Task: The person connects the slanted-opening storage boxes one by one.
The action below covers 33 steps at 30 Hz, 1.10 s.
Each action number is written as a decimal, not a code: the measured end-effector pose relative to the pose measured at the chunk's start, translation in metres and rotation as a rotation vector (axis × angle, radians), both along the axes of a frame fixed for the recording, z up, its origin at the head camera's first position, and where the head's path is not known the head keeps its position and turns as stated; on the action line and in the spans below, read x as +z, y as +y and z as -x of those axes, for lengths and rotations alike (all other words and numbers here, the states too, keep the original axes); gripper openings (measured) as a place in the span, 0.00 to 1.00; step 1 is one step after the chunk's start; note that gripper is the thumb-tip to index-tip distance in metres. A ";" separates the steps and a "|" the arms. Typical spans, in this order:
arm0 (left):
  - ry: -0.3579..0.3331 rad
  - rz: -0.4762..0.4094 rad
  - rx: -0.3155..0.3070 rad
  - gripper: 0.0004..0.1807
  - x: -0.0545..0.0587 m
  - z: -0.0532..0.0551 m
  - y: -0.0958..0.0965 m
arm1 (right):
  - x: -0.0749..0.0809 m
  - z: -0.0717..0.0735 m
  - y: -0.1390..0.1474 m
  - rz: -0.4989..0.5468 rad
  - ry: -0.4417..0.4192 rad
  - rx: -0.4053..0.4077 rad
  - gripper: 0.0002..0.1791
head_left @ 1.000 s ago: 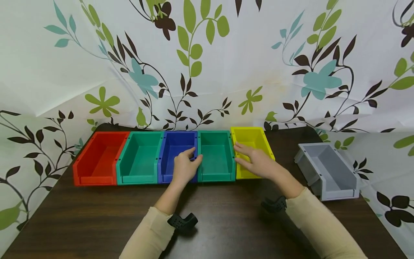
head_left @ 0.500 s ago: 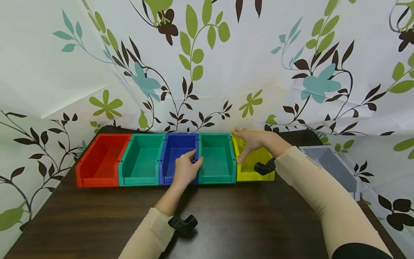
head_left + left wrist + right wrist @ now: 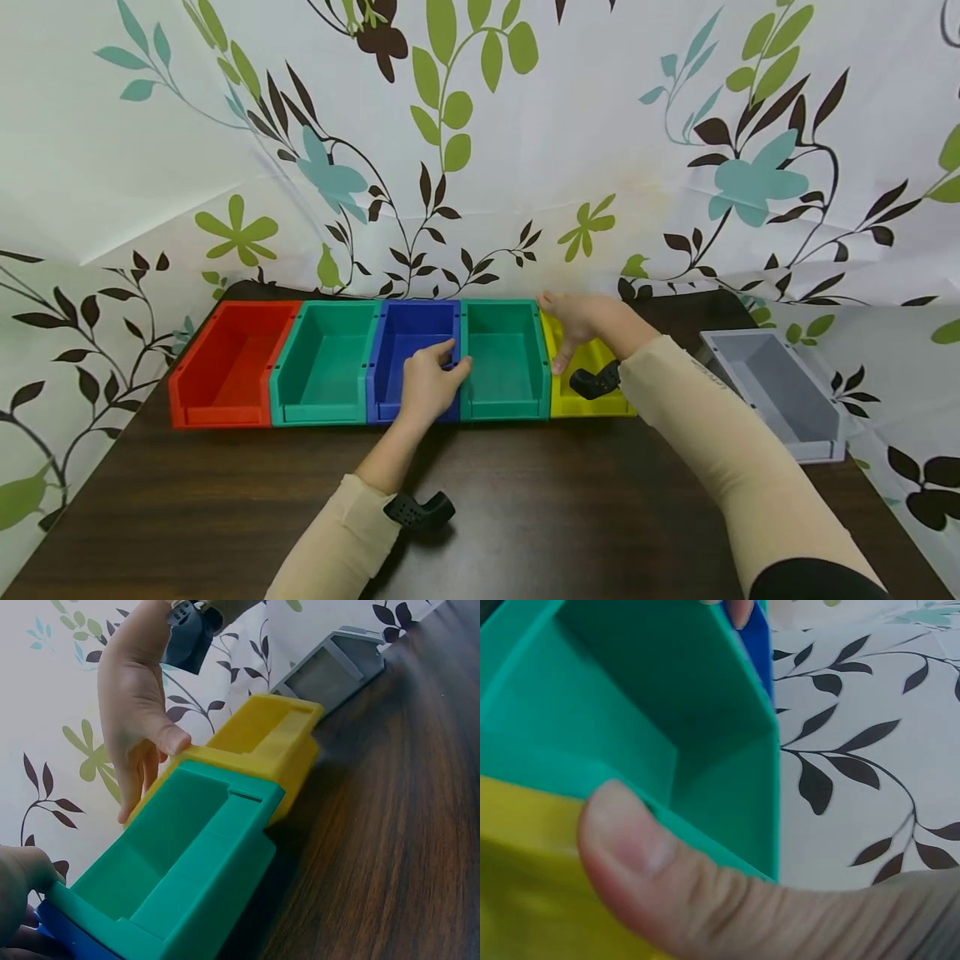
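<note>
In the head view a row of plastic storage bins stands on the table. My left hand (image 3: pixel 430 382) grips the adjoining walls of the blue bin (image 3: pixel 405 329) and the green bin (image 3: pixel 502 358) to its right. The yellow bin (image 3: pixel 611 404) touches that green bin. Over the yellow bin's left side lies my right hand (image 3: pixel 577 323), thumb and fingers spread apart. Its thumb (image 3: pixel 626 832) rests along the yellow-green seam in the right wrist view. In the left wrist view its fingers reach down behind the row, partly hidden.
At the row's left end stand a red bin (image 3: pixel 232 358) and another green bin (image 3: pixel 326 358). A separate grey bin (image 3: pixel 787 392) stands angled on the right. Behind the dark wooden table (image 3: pixel 510 517) hangs a leaf-patterned sheet (image 3: pixel 540 167).
My right hand has turned and moved back from the yellow bin's middle to its back left corner, its forearm rising over the bin. My left hand has kept its hold.
</note>
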State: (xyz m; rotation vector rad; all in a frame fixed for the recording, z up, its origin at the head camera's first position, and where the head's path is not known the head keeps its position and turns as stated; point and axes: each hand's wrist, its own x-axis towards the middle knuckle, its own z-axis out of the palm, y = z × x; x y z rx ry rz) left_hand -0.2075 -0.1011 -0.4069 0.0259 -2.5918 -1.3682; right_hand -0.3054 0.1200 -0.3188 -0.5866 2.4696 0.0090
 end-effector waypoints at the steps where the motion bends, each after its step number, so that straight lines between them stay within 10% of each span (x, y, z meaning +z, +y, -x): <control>1: 0.003 -0.002 0.001 0.26 0.001 0.000 0.001 | 0.000 -0.001 0.000 -0.001 0.002 -0.006 0.70; 13: 0.007 0.055 -0.003 0.25 0.005 -0.002 0.009 | -0.029 -0.009 0.043 0.244 0.087 -0.015 0.66; 21: 0.150 0.357 0.039 0.22 0.008 -0.006 0.027 | -0.039 -0.040 0.094 0.362 0.267 -0.190 0.58; 26: 0.224 0.509 -0.038 0.24 0.007 -0.006 0.048 | -0.036 -0.054 0.133 0.314 0.344 -0.249 0.53; 33: 0.067 0.350 -0.183 0.30 0.018 0.000 0.074 | -0.023 -0.067 0.183 0.278 0.395 -0.327 0.52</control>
